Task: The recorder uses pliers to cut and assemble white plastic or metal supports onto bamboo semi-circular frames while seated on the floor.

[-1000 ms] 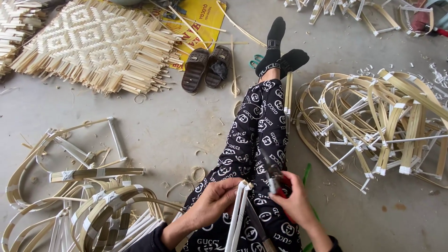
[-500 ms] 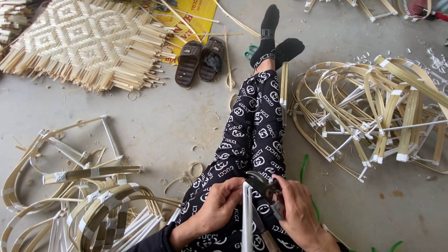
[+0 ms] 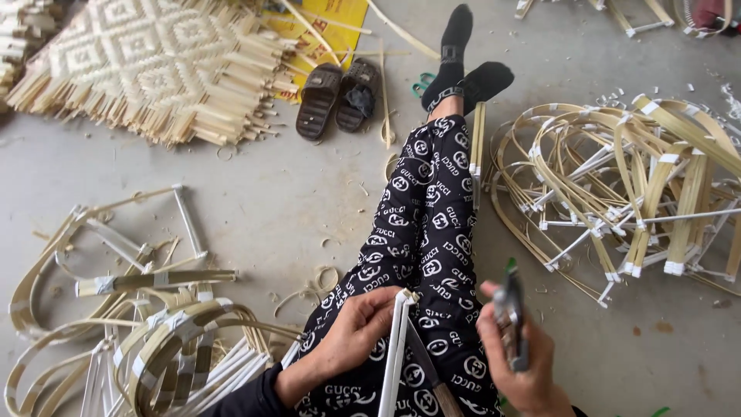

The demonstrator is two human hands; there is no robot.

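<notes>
Both hands work over the lap: the left hand [image 3: 351,336] curls around a pale, tape-wrapped bamboo strip [image 3: 395,355] near its top end, while the right hand [image 3: 519,363] is clenched on a small dark metal tool [image 3: 512,316]. That strip looks light, stiff yet springy, best gripped close to the taped joint. Farther out lie piled bent bamboo frames [image 3: 617,185].

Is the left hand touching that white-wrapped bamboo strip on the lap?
Touching. The head view shows the left hand with fingers curled against the white-wrapped strip, no gap between them.
</notes>
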